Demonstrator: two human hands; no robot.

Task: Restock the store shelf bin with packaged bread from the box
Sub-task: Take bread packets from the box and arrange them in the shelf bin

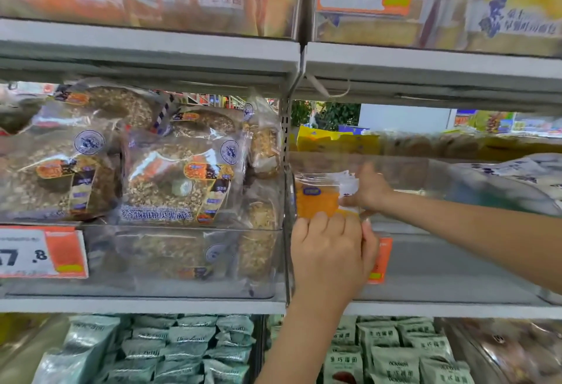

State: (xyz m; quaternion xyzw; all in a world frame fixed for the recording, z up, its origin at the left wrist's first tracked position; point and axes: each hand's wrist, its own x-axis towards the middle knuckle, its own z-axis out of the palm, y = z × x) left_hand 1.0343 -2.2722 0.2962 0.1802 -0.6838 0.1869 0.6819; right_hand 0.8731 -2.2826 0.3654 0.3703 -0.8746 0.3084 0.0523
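While pinching the near lower edge of the clear-wrapped bread package [317, 198] with the left hand [330, 254], fingers curled up over the front lip of the clear shelf bin [456, 262], also holding the same package at its upper right corner with the right hand [369, 190], fingertips closed on the crimped white seam. Package sitting at the far left end of the right-hand bin, hard against the slotted upright [286, 152], orange-yellow loaf showing through the film. Lying up and forward of the left grip, left of the right grip; long axis seemingly running back into the bin (foreshortened, so not certain). Left hand nearer to the camera and below; right forearm reaching in across the bin from the right. Judged: next move likely a push back and down, needing the package to clear the bin's front wall.

Hard to read: far end of the package lost in glare behind the plastic wall. Orange price tag [381, 259] half covered by the left hand. Supply box nowhere in view. Pale blurred packages [517, 171] at the bin's right end cut off by the frame. Left-hand bin of seeded bread rings [179, 183] full, just across the upright.
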